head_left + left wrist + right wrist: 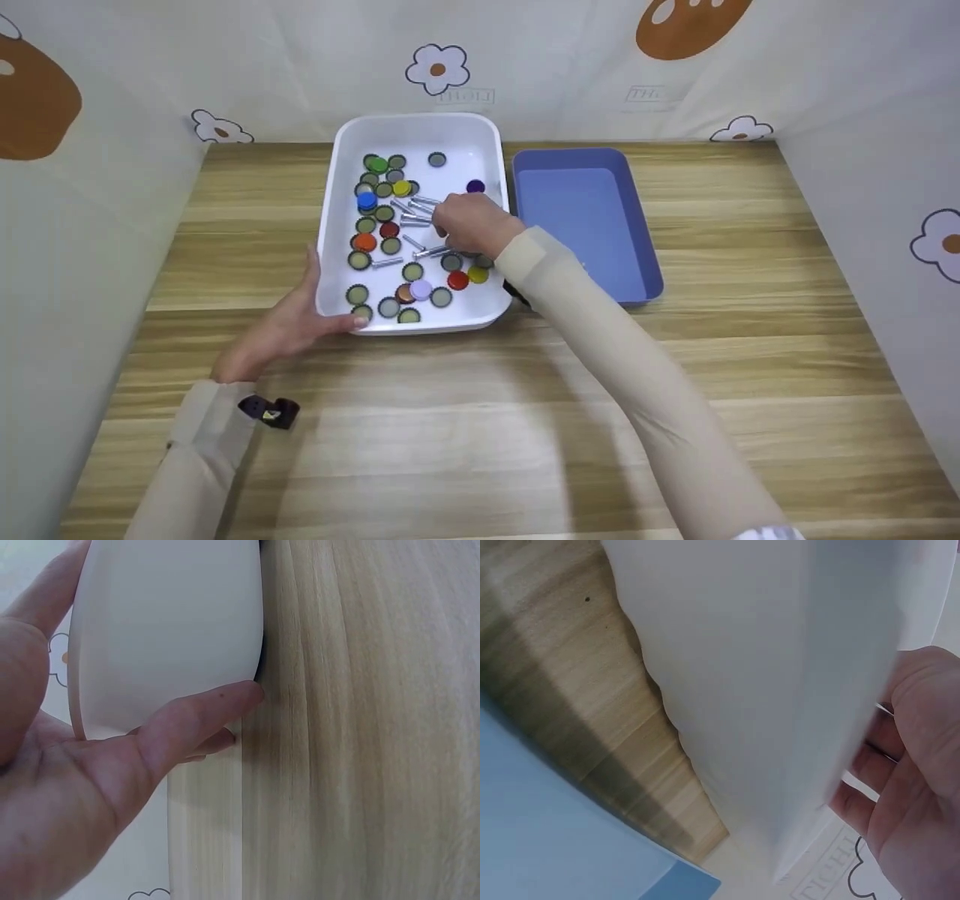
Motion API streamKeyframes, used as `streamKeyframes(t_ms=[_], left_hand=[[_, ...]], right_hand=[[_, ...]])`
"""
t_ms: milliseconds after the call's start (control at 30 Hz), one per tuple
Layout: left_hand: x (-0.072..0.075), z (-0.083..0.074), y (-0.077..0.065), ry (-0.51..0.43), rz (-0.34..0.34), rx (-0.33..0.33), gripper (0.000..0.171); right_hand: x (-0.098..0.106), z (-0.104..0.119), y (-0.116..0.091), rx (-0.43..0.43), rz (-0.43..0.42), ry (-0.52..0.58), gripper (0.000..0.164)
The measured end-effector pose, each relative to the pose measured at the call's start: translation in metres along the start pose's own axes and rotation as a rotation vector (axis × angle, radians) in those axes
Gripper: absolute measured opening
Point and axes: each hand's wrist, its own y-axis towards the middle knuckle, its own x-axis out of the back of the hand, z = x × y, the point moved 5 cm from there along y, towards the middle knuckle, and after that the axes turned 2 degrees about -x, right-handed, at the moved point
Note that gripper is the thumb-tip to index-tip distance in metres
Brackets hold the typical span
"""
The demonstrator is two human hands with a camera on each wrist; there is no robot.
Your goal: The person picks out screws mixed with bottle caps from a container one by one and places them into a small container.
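Observation:
In the head view a white tray [491, 150] holds bottle caps, many lying underside up, and several silver bolts [416, 220]. My left hand [289, 322] grips its near left corner, thumb along the front rim and fingers against the left side. The left wrist view shows the same hand [97, 780] against the tray's outer wall [172, 622]. My right hand [476, 225] reaches over the right rim, its curled fingers down among the bolts. In the right wrist view the fingers [870, 765] are partly behind the tray wall; I cannot tell whether they hold a bolt.
A blue-purple tray [577, 225] stands just right of the white one, under my right forearm in the head view. Both rest on a wood-grain table [420, 435]. A white sheet with flower prints [562, 67] hangs behind and at the sides.

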Motion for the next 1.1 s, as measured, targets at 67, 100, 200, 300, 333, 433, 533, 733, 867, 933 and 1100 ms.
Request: streamKeyframes(t_ms=[67, 100, 200, 300, 333, 433, 533, 733, 867, 933, 1100], left_hand=[[-0.001, 0.0, 0.0, -0.004, 0.001, 0.003, 0.132], [-0.001, 0.001, 0.0, -0.011, 0.001, 0.006, 0.131], [-0.001, 0.0, -0.001, -0.032, 0.002, -0.004, 0.13], [-0.001, 0.0, -0.001, -0.06, 0.003, -0.017, 0.129], [-0.001, -0.001, -0.001, -0.066, 0.004, -0.021, 0.128], [-0.001, -0.001, 0.0, -0.07, 0.007, -0.025, 0.127], [-0.001, 0.0, 0.0, -0.069, 0.009, -0.023, 0.128], [0.0, 0.0, -0.001, -0.075, 0.003, -0.054, 0.127], [-0.001, -0.001, -0.001, -0.069, 0.001, -0.057, 0.128], [-0.001, -0.001, -0.001, -0.063, 0.003, -0.038, 0.13], [-0.001, 0.0, 0.0, -0.055, 0.005, -0.01, 0.131]], right_hand=[[0.0, 0.0, 0.0, -0.018, 0.016, 0.002, 0.023], [-0.001, 0.0, 0.001, -0.023, 0.022, 0.001, 0.023], [-0.001, 0.001, 0.001, -0.023, 0.037, -0.005, 0.022], [0.001, 0.005, 0.001, -0.004, 0.043, -0.016, 0.02], [0.002, 0.006, 0.001, 0.0, 0.045, -0.02, 0.02], [0.005, 0.01, 0.003, 0.01, 0.048, -0.037, 0.019], [0.007, 0.013, 0.005, 0.016, 0.055, -0.058, 0.017], [0.009, 0.018, 0.009, 0.031, 0.016, -0.098, 0.017], [0.01, 0.017, 0.012, 0.024, -0.006, -0.125, 0.019], [0.01, 0.017, 0.013, 0.021, -0.002, -0.138, 0.02], [0.009, 0.018, 0.016, 0.027, 0.02, -0.157, 0.023]])
